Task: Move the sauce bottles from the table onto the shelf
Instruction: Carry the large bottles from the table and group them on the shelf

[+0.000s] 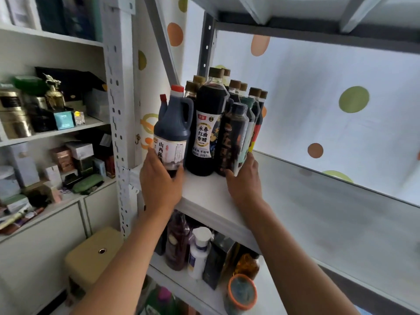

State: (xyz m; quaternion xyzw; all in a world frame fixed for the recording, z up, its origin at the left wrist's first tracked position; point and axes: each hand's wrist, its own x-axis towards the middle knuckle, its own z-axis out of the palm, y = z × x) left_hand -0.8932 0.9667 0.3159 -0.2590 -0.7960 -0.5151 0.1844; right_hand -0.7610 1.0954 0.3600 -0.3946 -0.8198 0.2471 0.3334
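Both hands are seen from behind, so their fingers are largely hidden against the bottles. The left hand (160, 178) wraps round the base of a red-capped jug bottle (172, 133) with a handle and a white label, its bottom covered by the hand, so whether it stands on the board cannot be told. The right hand (244, 179) curls round the lower part of a dark wrapped bottle (233, 142) at the front right of the group; how firmly it grips is hard to judge. Between the two stands a tall vinegar bottle (205, 130) with a white label, and behind it a cluster of brown-capped bottles (241, 92) crowds the back left corner (their bodies mostly masked by those in front). All sit on the white shelf (318, 212), whose right part is bare and blurred. The shelf below holds a white bottle (200, 251), a dark carton (217, 262) and an orange-rimmed jar (242, 294), partly cut off by the board above. Behind is a spotted wall covering (341, 87). To the left, a white cabinet (45, 223) carries boxes and tins, and a beige stool (91, 255) stands beneath.
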